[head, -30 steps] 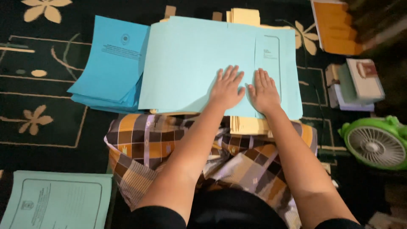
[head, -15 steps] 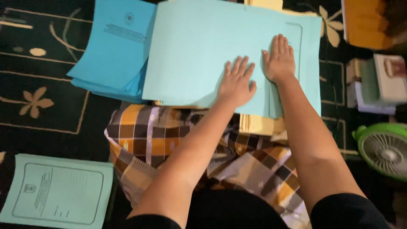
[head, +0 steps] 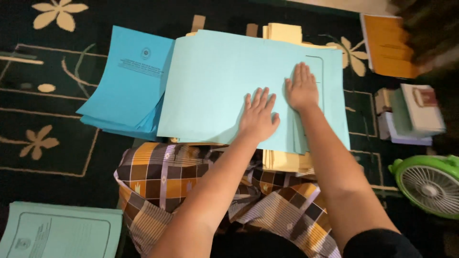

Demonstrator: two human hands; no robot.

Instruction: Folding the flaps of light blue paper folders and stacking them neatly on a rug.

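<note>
A large pale turquoise paper cover [head: 215, 86] lies flat in front of me, over a stack of yellowish sheets [head: 283, 33]. My left hand [head: 258, 113] presses flat on its lower middle, fingers spread. My right hand [head: 302, 87] lies flat a little farther up and to the right, near a printed rectangle outline. Neither hand grips anything. My legs, in a checked brown and orange cloth [head: 191, 181], are below the sheet.
A pile of brighter blue covers [head: 126, 91] lies to the left. A pale green printed cover [head: 57, 234] sits at bottom left. An orange booklet [head: 389, 45], stacked books [head: 413, 114] and a green fan [head: 430, 184] are on the right, all on a dark flowered carpet [head: 43, 124].
My right hand slid up the sheet away from me and my left hand followed a short way. The camera view shifted; the papers stay in place.
</note>
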